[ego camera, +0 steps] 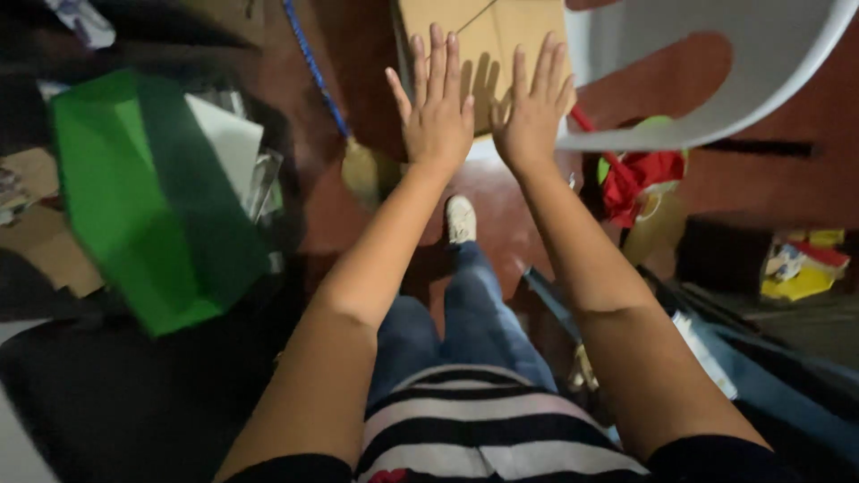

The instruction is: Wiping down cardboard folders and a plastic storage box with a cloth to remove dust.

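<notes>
I am extending both arms forward and holding my left hand (437, 107) and my right hand (533, 112) side by side, palms away from me, fingers straight and spread fully open; neither hand is gripping anything. Both hands are showing in front of the flat brown cardboard box (488, 49), overlapping its lower edge; whether they are touching it cannot be determined. Right of the cardboard box, the curved white plastic chair (716, 98) is sitting just beside my right hand. Well left of the cardboard box, the glossy green paper bag (143, 197) is lying tilted. Below the cardboard box, my white shoe (461, 219) is resting on the dark red floor (367, 54).
</notes>
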